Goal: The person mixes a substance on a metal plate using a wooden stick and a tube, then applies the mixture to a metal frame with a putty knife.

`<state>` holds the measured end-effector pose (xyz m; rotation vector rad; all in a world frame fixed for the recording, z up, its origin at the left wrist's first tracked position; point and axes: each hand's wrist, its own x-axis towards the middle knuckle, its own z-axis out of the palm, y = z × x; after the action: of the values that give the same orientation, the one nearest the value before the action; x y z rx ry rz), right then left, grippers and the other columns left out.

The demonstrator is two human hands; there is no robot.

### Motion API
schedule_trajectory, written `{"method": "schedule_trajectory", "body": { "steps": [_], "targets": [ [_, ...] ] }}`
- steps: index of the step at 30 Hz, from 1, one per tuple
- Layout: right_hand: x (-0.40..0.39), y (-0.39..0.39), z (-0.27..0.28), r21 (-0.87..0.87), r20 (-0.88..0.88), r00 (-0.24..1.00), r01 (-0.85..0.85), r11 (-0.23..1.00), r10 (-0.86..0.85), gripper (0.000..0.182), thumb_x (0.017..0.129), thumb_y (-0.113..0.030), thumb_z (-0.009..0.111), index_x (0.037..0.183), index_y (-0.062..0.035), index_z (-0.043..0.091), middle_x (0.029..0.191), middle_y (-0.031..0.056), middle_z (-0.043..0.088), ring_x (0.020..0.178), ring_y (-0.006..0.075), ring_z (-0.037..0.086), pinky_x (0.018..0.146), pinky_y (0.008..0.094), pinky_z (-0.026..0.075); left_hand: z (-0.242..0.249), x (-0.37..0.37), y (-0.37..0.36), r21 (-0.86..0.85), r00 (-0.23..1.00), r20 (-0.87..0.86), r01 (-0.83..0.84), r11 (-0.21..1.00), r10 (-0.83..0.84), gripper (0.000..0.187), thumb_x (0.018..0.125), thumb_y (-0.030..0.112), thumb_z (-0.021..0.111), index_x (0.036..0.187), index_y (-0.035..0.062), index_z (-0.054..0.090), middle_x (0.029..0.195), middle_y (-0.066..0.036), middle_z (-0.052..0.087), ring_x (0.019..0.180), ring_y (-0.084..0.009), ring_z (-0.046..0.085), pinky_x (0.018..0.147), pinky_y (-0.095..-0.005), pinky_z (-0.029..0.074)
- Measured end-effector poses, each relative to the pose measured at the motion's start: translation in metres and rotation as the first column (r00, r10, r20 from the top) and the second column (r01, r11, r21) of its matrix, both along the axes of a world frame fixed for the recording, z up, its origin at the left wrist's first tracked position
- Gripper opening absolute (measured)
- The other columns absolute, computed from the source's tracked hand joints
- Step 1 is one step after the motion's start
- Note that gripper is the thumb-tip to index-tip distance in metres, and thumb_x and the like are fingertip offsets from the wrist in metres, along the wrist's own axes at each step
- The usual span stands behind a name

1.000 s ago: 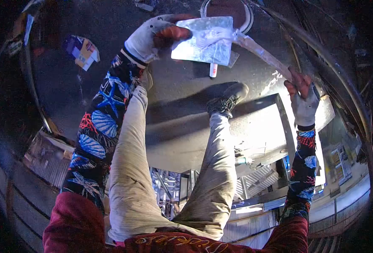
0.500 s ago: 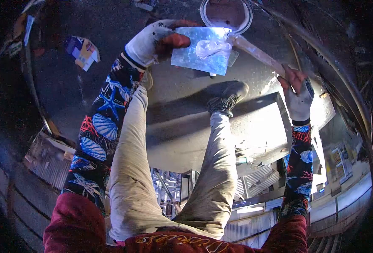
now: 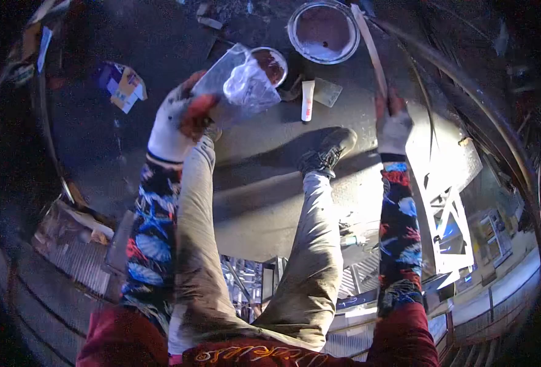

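My left hand (image 3: 177, 122), in a white glove with red fingers, grips a flat metal plate (image 3: 218, 76) that carries a lump of white putty (image 3: 248, 85). It holds the plate tilted above my left knee. My right hand (image 3: 393, 125), gloved the same way, is closed round the handle of a long putty-smeared stick (image 3: 371, 52), whose far end points up past a round tin (image 3: 323, 30). A small round container (image 3: 270, 64) shows just behind the plate.
I sit on a dark metal deck high above the ground, legs stretched out, right shoe (image 3: 328, 150) near the middle. A white tube (image 3: 307, 101) and a small scraper blade (image 3: 328, 92) lie on the deck. A torn carton (image 3: 120, 85) lies at the left. The deck edge drops off below my knees.
The left hand has swung the plate down and left, away from the stick. The right hand has lifted the stick off the plate and turned it upright towards the tin.
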<state>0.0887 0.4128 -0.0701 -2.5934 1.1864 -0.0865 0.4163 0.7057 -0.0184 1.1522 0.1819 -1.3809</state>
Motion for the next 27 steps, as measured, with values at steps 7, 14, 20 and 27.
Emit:
{"method": "schedule_trajectory", "body": {
  "steps": [7,14,20,27],
  "targets": [
    [0.069,0.042,-0.084,-0.065,-0.049,0.973,0.221,0.973,-0.225,0.043,0.087,-0.039,0.069,0.117,-0.0086,0.067,0.098,0.0183,0.069,0.088,0.0362,0.066,0.077,0.0424,0.052,-0.008,-0.050,0.057,0.094,0.915,-0.074,-0.388,0.917,0.396,0.071,0.082,0.025,0.069,0.140,-0.0003,0.037,0.119,-0.019,0.061,0.098,-0.0266,0.066,0.073,-0.0345,0.060],
    [0.095,0.057,-0.085,0.435,0.514,0.710,0.267,0.860,-0.481,0.044,0.086,-0.041,0.070,0.116,-0.0081,0.068,0.102,0.0164,0.070,0.092,0.0304,0.066,0.079,0.0379,0.050,-0.031,-0.055,0.064,-0.050,0.853,-0.233,-0.490,0.870,0.467,0.052,0.090,0.013,0.059,0.139,0.0035,0.044,0.119,-0.014,0.062,0.099,-0.0246,0.065,0.080,-0.0367,0.057],
    [0.077,0.107,-0.120,0.148,0.272,0.960,-0.106,0.983,0.062,0.036,0.087,-0.037,0.065,0.111,-0.0099,0.067,0.093,0.0155,0.067,0.083,0.0366,0.063,0.075,0.0472,0.048,-0.037,-0.039,0.056,0.091,0.821,0.014,-0.569,0.817,0.570,0.062,0.086,0.022,0.061,0.141,0.0026,0.040,0.122,-0.019,0.060,0.106,-0.0308,0.063,0.085,-0.0421,0.055],
    [0.107,0.131,-0.164,0.266,-0.280,0.939,-0.125,0.956,0.201,0.034,0.092,-0.043,0.053,0.110,-0.0168,0.067,0.108,0.0115,0.064,0.092,0.0310,0.065,0.078,0.0459,0.053,-0.015,-0.025,0.036,0.013,0.840,0.157,-0.527,0.850,0.519,0.060,0.089,0.020,0.060,0.141,0.0005,0.038,0.121,-0.018,0.059,0.112,-0.0331,0.059,0.095,-0.0485,0.050]
  ]
}}
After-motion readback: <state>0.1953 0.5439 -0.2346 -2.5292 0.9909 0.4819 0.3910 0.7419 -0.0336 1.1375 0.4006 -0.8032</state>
